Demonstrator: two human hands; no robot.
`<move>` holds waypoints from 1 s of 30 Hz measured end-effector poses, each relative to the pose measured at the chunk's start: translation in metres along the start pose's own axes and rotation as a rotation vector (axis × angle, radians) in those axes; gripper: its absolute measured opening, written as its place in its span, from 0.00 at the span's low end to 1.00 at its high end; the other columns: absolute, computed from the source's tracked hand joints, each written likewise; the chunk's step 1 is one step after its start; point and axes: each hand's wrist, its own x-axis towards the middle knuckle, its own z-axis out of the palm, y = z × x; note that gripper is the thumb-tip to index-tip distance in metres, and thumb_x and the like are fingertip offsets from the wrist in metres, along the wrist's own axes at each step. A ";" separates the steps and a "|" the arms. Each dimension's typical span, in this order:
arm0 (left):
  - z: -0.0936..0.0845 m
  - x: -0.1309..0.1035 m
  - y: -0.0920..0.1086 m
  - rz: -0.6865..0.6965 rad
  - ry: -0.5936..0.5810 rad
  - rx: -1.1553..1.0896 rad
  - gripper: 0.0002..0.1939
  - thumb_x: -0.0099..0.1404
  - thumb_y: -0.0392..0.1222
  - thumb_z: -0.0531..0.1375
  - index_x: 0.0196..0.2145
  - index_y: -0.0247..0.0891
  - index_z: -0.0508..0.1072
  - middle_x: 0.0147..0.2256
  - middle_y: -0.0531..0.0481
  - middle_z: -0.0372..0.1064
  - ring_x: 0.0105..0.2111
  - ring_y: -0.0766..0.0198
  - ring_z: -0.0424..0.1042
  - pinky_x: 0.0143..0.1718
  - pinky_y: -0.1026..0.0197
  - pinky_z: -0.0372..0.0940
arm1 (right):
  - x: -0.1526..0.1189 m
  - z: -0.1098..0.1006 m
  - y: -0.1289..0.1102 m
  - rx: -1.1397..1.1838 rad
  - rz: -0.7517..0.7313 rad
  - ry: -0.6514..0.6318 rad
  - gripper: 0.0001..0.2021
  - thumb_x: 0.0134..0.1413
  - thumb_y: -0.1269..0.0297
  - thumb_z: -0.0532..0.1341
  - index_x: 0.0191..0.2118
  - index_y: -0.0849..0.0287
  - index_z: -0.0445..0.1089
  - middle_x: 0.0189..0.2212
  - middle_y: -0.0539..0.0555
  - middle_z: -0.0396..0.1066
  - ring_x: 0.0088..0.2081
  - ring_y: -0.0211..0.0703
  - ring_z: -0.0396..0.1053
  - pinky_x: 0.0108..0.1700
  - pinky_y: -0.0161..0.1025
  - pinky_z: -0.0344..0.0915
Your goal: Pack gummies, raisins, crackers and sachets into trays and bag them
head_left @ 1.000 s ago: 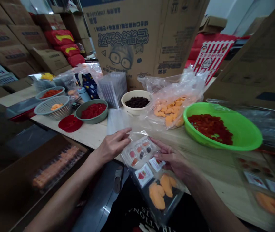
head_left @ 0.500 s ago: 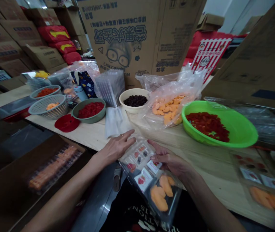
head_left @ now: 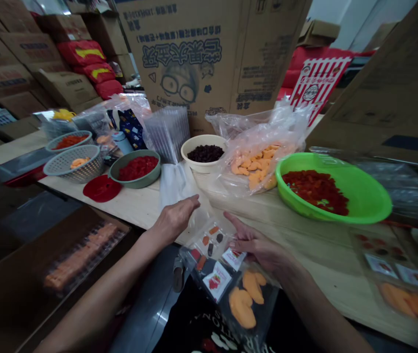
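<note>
The right hand grips the edge of a clear plastic compartment tray, held tilted above the lap. The left hand is half curled beside its far end; whether it pinches loose film, I cannot tell. The tray seems fully filled: small orange, red and dark pieces, two white printed sachets, thick orange slabs. Whether it is sealed is unclear. At right, a similar tray lies on the table; farther stands a green basin of red pieces.
</note>
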 end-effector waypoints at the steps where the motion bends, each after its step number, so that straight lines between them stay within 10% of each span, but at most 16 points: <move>1: -0.002 0.002 0.003 0.002 0.017 0.020 0.09 0.71 0.31 0.54 0.48 0.36 0.68 0.48 0.41 0.73 0.48 0.61 0.76 0.43 0.63 0.73 | 0.000 0.002 -0.001 0.005 0.004 0.022 0.57 0.46 0.58 0.71 0.74 0.48 0.33 0.28 0.46 0.70 0.24 0.34 0.59 0.22 0.30 0.45; 12: -0.016 0.010 0.005 0.069 0.062 0.097 0.15 0.70 0.27 0.51 0.47 0.37 0.73 0.48 0.40 0.73 0.48 0.58 0.74 0.46 0.56 0.74 | -0.001 0.015 -0.001 0.057 -0.002 0.031 0.56 0.46 0.58 0.72 0.73 0.46 0.38 0.26 0.45 0.67 0.24 0.35 0.59 0.23 0.31 0.48; 23: -0.044 -0.006 0.012 0.110 -0.258 -0.213 0.33 0.67 0.25 0.52 0.68 0.39 0.56 0.63 0.36 0.62 0.65 0.54 0.61 0.61 0.47 0.67 | 0.007 -0.001 -0.009 0.046 -0.008 0.096 0.50 0.45 0.64 0.70 0.72 0.46 0.45 0.28 0.47 0.72 0.24 0.36 0.62 0.24 0.31 0.53; 30: 0.003 -0.036 0.040 0.101 -0.158 -0.133 0.32 0.70 0.25 0.48 0.70 0.34 0.49 0.64 0.33 0.60 0.70 0.50 0.48 0.62 0.42 0.65 | 0.014 0.000 0.003 0.145 -0.048 0.320 0.42 0.39 0.69 0.68 0.65 0.51 0.63 0.29 0.47 0.74 0.26 0.37 0.67 0.25 0.32 0.60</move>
